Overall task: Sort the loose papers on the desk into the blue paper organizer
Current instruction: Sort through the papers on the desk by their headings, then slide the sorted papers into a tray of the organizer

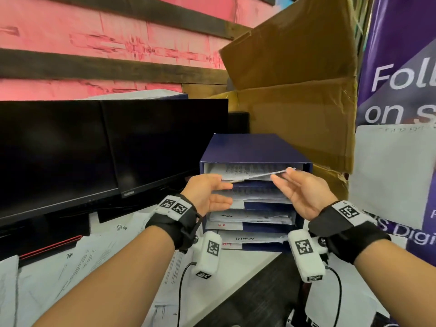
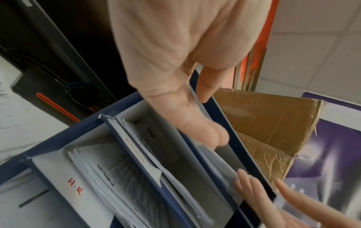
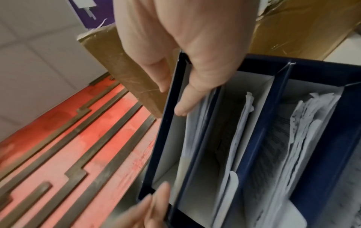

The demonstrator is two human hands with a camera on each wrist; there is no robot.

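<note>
The blue paper organizer [image 1: 254, 147] stands on the desk with several stacked slots, all holding papers. A white sheet [image 1: 257, 176] lies slanted across the mouth of the top slot. My left hand [image 1: 230, 193] is at the sheet's left end, with straight fingers [image 2: 195, 128] over the slot. My right hand [image 1: 282, 175] is at the sheet's right end; its straight fingers [image 3: 187, 100] touch the papers inside, and the thumb stays outside the blue wall [image 3: 154, 154]. Neither hand curls round the sheet. A lower slot carries a red "H.R" label [image 2: 75, 185].
Loose printed papers [image 1: 94, 256] cover the desk at lower left. A dark monitor [image 1: 94, 149] stands left of the organizer. An open cardboard box [image 1: 295, 90] rises behind it, with a purple banner [image 1: 401, 67] to the right. Cables hang from both wrist cameras.
</note>
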